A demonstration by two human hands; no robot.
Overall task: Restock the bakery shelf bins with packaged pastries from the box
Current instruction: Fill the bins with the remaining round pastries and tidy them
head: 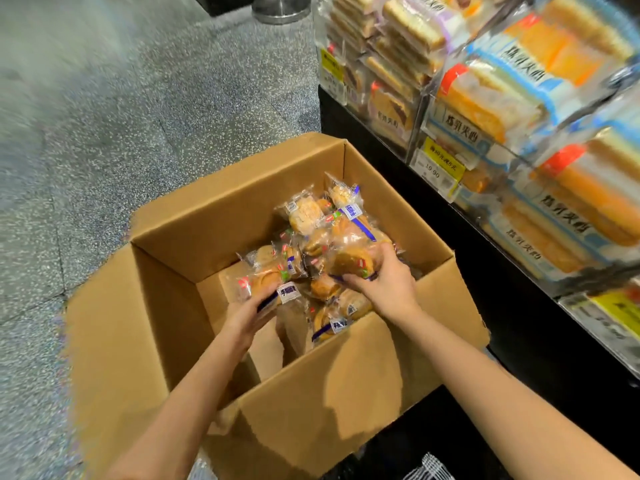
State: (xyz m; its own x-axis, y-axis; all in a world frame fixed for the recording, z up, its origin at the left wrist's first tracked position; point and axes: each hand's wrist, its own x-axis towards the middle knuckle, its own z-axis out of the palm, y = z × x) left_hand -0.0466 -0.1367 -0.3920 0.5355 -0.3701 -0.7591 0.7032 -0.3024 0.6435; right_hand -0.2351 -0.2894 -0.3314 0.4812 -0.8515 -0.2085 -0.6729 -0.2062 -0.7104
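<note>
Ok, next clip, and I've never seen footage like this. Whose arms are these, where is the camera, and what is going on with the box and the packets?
There is no machine here. A person wears one wide-angle camera on the head, looking forward and down, so the two bare arms are their own. A cardboard box stands open on the speckled floor, beside a dark shelf unit whose clear bins hold stacked packaged bread. Inside the box lies a loose pile of wrapped pastries. Both hands are in the box: the left hand grips one packet and the right hand grips another packet. Yellow price tags hang on the fronts of the bins. Nothing has been lifted clear of the box yet.
</note>
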